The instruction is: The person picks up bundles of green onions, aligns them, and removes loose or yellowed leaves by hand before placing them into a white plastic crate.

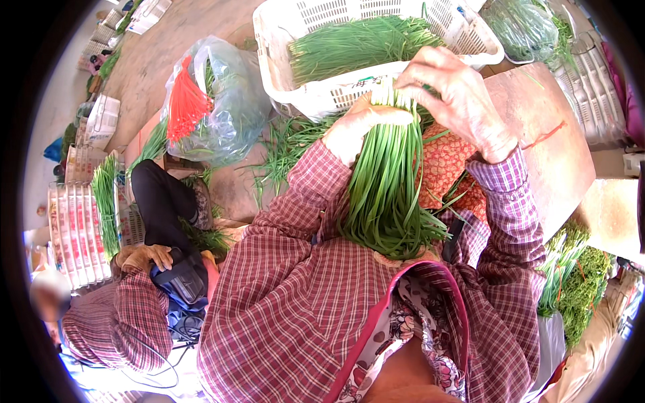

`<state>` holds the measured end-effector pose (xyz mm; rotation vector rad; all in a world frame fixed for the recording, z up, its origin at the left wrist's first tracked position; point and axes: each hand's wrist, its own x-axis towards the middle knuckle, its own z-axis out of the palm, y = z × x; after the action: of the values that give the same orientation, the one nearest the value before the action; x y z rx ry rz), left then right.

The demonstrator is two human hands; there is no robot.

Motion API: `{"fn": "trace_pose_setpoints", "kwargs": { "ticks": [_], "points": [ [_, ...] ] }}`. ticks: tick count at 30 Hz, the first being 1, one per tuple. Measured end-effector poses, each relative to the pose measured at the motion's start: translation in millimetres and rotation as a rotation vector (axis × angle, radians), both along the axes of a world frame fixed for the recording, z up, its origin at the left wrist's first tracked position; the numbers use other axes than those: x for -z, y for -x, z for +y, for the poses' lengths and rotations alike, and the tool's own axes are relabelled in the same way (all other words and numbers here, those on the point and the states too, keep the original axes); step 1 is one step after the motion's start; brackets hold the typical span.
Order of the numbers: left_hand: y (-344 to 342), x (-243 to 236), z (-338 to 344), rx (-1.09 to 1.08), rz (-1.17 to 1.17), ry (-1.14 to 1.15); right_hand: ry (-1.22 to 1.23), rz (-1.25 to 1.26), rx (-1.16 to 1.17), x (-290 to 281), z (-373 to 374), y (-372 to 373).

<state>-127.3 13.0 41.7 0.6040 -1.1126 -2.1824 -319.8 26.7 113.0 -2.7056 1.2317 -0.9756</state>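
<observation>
Greens (388, 174) hang from the left grip (355, 127), pale ends (390, 94) above it.

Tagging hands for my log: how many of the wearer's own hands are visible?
2: the left hand grips the green bundle near its pale ends; the right hand is at those ends, on the right. Neither is fully hidden.

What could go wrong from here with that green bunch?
The bunch of long, thin green leaves might splay or slip: they hang loose below the left hand, which grips near the pale ends.

Its tips hang close to the red-and-white plaid shirt, so they could snag or bend.

Loose green stalks lie scattered to its left; strays may get mixed in.
</observation>
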Motion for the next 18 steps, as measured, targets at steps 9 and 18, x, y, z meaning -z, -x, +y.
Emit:
{"fn": "trace_pose_setpoints", "kwargs": {
  "ticks": [9,18],
  "points": [
    [-1,-4,2,0.026,0.029,-0.032,0.098,0.098,0.007,8,-2,-5],
    [-2,-6,2,0.018,0.104,0.010,0.147,-0.072,0.469,-15,-25,66]
  ]
}}
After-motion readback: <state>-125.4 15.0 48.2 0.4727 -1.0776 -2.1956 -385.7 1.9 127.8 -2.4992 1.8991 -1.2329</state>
